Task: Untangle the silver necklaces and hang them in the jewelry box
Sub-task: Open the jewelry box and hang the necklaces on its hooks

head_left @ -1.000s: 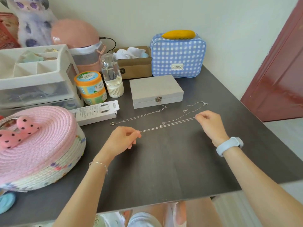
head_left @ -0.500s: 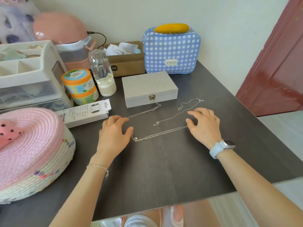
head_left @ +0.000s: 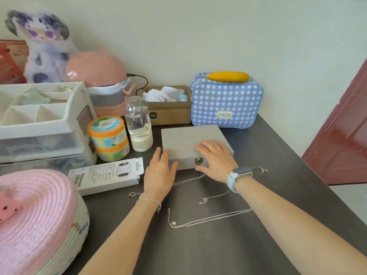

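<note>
The grey jewelry box (head_left: 184,139) sits closed on the dark table, its metal clasp (head_left: 198,161) facing me. My left hand (head_left: 159,174) touches the box's front left corner with straight fingers. My right hand (head_left: 215,158) rests flat on the lid's front right, just beside the clasp. Three thin silver necklaces lie separately on the table nearer to me: one (head_left: 210,218) stretched out in front, one (head_left: 216,196) partly under my right forearm, and one (head_left: 186,181) passing under my left wrist with its pendant (head_left: 132,194) at the left.
A blue checked pouch (head_left: 226,104) and a cardboard box (head_left: 168,110) stand behind the jewelry box. A clear bottle (head_left: 139,124), stacked orange tins (head_left: 109,137) and a white packet (head_left: 107,175) are left of it. A pink woven basket (head_left: 37,215) fills the near left.
Both hands let go of the front necklace, left it lying on the table, and moved forward onto the jewelry box. The camera moved closer.
</note>
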A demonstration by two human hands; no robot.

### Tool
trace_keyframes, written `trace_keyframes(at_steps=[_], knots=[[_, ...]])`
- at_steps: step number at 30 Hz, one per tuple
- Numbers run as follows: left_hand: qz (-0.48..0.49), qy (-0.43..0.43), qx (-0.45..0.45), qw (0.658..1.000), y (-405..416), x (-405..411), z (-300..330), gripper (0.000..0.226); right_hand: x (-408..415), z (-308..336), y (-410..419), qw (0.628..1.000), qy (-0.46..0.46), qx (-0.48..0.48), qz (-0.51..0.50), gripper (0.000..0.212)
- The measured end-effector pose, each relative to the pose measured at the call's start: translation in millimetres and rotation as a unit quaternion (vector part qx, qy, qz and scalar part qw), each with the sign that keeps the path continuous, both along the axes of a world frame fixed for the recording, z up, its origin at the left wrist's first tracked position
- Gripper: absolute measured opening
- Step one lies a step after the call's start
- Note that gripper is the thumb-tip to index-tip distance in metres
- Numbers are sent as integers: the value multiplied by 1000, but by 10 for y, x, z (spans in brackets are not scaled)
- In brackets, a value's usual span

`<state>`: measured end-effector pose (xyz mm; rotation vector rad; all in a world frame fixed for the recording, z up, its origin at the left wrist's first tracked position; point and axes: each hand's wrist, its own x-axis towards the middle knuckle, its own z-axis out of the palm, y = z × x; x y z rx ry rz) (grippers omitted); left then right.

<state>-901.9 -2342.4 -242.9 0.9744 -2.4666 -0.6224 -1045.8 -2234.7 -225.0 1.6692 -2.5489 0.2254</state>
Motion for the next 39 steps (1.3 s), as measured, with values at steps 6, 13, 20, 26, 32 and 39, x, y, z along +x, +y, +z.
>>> trace_keyframes(at_steps=[6, 13, 20, 26, 32, 39], knots=[[16, 42, 43, 998, -136, -27, -8, 45, 12, -43, -173, 993, 116, 6, -11, 44], [42, 54, 92, 993, -167, -100, 23, 53, -42, 116, -115, 995, 99, 3, 13, 34], [63, 46, 111, 991, -82, -66, -29, 58, -75, -70, 237, 970, -35, -102, -219, 44], [90, 125, 119, 981, 13, -86, 245, 50, -75, 104, 283, 946, -149, -202, -207, 47], [9, 263, 122, 957, -211, -324, 606, 70, -198, 483, 140, 913, -216, -326, -117, 61], [-59, 205, 16, 977, -557, -821, 807, 83, -582, 598, -308, 958, -123, -232, -117, 63]])
